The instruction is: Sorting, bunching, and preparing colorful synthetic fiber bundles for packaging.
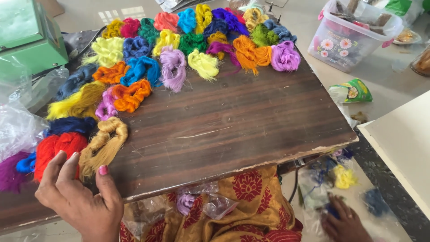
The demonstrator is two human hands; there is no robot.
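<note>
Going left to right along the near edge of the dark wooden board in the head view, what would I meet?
Purple thread bundle → red thread bundle → left hand → tan-gold thread skein → red-and-gold patterned cloth → right hand among plastic bags of thread.

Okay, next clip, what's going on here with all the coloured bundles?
A person sits at a dark wooden board covered along its far and left edges with small skeins of coloured thread. The left hand rests open at the board's near edge, fingers beside a tan skein and a red skein. The right hand reaches down into plastic bags of thread on the floor; its grip is unclear.
</note>
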